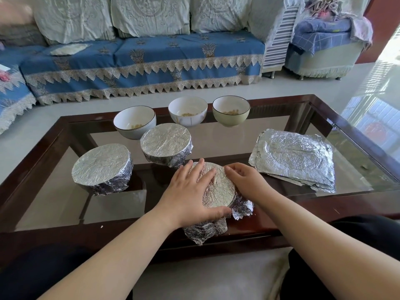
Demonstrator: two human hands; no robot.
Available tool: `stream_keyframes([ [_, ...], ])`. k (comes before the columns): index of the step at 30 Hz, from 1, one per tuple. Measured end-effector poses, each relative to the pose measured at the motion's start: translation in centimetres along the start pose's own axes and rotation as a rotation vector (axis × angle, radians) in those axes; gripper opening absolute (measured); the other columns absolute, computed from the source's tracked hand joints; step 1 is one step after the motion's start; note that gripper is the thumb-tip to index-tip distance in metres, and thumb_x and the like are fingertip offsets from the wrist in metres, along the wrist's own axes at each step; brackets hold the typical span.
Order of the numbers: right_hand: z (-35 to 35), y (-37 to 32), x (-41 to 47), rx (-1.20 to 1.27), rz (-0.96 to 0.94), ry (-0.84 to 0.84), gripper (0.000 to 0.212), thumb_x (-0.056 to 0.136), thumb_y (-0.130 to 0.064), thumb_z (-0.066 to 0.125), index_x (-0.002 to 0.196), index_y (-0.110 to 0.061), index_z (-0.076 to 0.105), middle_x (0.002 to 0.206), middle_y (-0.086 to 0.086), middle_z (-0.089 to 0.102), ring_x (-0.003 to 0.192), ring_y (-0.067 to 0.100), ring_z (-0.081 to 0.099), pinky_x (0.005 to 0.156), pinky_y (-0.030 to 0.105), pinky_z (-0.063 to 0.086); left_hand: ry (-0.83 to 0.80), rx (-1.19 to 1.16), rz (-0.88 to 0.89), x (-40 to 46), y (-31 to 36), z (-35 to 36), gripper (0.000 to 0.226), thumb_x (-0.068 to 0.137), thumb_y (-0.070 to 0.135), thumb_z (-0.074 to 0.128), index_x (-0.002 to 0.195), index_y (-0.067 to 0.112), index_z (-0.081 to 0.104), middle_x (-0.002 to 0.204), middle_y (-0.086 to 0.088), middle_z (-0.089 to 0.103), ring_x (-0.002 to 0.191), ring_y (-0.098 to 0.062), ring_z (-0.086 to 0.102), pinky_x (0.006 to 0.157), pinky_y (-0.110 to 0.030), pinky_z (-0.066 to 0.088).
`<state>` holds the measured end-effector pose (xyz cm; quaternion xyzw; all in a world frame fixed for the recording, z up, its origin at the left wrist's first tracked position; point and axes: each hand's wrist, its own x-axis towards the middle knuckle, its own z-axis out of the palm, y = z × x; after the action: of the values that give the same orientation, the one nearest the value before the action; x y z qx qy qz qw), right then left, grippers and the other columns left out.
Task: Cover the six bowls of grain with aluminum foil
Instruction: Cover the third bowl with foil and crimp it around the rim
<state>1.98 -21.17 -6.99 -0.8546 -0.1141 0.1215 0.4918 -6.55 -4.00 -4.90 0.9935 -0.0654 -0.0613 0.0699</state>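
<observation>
Left of centre: 2 foil-covered bowls (101, 167), finished. Lower centre: left hand (190, 191) spread flat on third bowl's foil (218, 189), steadying it; right hand (246, 180), fingers curled, crimping foil at rim. Upper centre: 3 uncovered bowls (187, 111). Right: stacked foil sheets (294, 159), within reach.

On the glass table (270, 135), 3 uncovered bowls stand along the far side: the left open bowl (134, 122) a little nearer, the middle open bowl (187, 111) and the right open bowl (231, 110) just beside each other behind it. In front of them sit 2 foil-covered bowls, the left wrapped bowl (102, 168) and the centre wrapped bowl (166, 144). Nearest the person, a third foil-covered bowl (218, 191) lies under the left hand (190, 191), with the right hand (249, 180) touching its right side. The stack of foil sheets (294, 159) lies to the right. A sofa (140, 68) stands behind the table.
</observation>
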Motion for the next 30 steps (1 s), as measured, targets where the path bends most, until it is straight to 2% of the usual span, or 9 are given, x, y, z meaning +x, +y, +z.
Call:
stream_keyframes([
  [4,0.2,-0.6,0.0,0.064,0.034,0.011,0.031,0.098,-0.043,0.052,0.102,-0.018,0.069,0.063,-0.012,0.058,0.052,-0.002,0.049,0.055,0.025,0.038,-0.003,-0.015,-0.029,0.2,-0.3,-0.2,0.111,0.066,0.095,0.029,0.157,0.038,-0.002,0.165,0.003,-0.016,0.150,-0.019,-0.018,0.121,-0.041,-0.007],
  [7,-0.8,-1.5,0.2,-0.074,0.116,-0.083,0.051,0.098,-0.053,0.045,0.112,-0.009,0.066,0.076,0.007,0.064,0.069,0.018,0.062,0.057,0.025,0.040,-0.004,-0.014,-0.042,0.3,-0.4,-0.2,0.112,0.065,0.095,0.028,0.157,0.038,-0.002,0.165,0.002,-0.016,0.151,-0.020,-0.018,0.121,-0.042,-0.006],
  [9,-1.6,-1.8,0.1,-0.103,0.157,-0.165,0.055,0.097,-0.056,0.044,0.113,-0.007,0.065,0.064,0.000,0.057,0.056,0.012,0.054,0.051,0.023,0.037,-0.007,-0.010,-0.044,0.3,-0.3,-0.2,0.112,0.065,0.095,0.027,0.157,0.037,-0.003,0.165,0.002,-0.016,0.150,-0.020,-0.018,0.121,-0.042,-0.006],
  [12,-1.9,-1.8,0.0,0.258,0.252,-0.250,0.037,0.098,-0.040,0.054,0.109,-0.006,0.066,0.053,-0.011,0.059,0.039,-0.002,0.049,0.042,0.015,0.038,-0.011,-0.007,-0.049,0.2,-0.3,-0.3,0.113,0.064,0.095,0.025,0.157,0.037,-0.003,0.165,0.003,-0.017,0.150,-0.019,-0.018,0.121,-0.041,-0.007],
  [15,-2.2,-1.9,-0.1,0.632,0.395,-0.303,0.014,0.096,-0.019,0.059,0.103,-0.008,0.064,0.063,-0.002,0.066,0.037,0.004,0.056,0.036,0.015,0.041,-0.007,-0.004,-0.050,0.2,-0.3,-0.2,0.114,0.063,0.095,0.024,0.157,0.037,-0.002,0.165,0.004,-0.017,0.150,-0.019,-0.017,0.120,-0.041,-0.007],
  [20,-2.0,-0.7,0.8,0.763,0.481,-0.331,0.032,0.084,-0.013,0.070,0.115,-0.007,0.065,0.092,0.009,0.071,0.064,0.021,0.069,0.054,0.031,0.058,0.000,-0.020,-0.047,0.3,-0.5,-0.1,0.115,0.060,0.097,0.022,0.157,0.038,-0.001,0.165,0.004,-0.017,0.150,-0.018,-0.018,0.120,-0.041,-0.007],
  [23,-1.8,-0.3,1.3,0.836,0.478,-0.281,0.048,0.078,-0.008,0.072,0.125,-0.010,0.061,0.090,0.006,0.072,0.069,0.021,0.067,0.065,0.033,0.057,-0.008,-0.033,-0.049,0.3,-0.5,-0.2,0.117,0.058,0.098,0.022,0.157,0.039,-0.001,0.164,0.005,-0.018,0.150,-0.017,-0.019,0.120,-0.041,-0.007],
  [27,-1.9,-0.5,1.5,0.818,0.366,-0.268,0.052,0.081,-0.002,0.069,0.130,-0.016,0.059,0.089,0.003,0.071,0.056,0.015,0.062,0.052,0.026,0.052,-0.017,-0.040,-0.041,0.3,-0.5,-0.2,0.118,0.058,0.099,0.021,0.156,0.039,-0.002,0.164,0.005,-0.019,0.150,-0.017,-0.020,0.121,-0.042,-0.007],
  [30,-2.0,-1.0,1.3,0.743,0.274,-0.277,0.044,0.089,0.001,0.062,0.130,-0.013,0.059,0.089,0.005,0.068,0.048,0.010,0.062,0.041,0.020,0.048,-0.022,-0.047,-0.042,0.3,-0.5,-0.3,0.117,0.059,0.098,0.025,0.156,0.039,-0.002,0.164,0.005,-0.018,0.150,-0.017,-0.020,0.122,-0.042,-0.006],
])
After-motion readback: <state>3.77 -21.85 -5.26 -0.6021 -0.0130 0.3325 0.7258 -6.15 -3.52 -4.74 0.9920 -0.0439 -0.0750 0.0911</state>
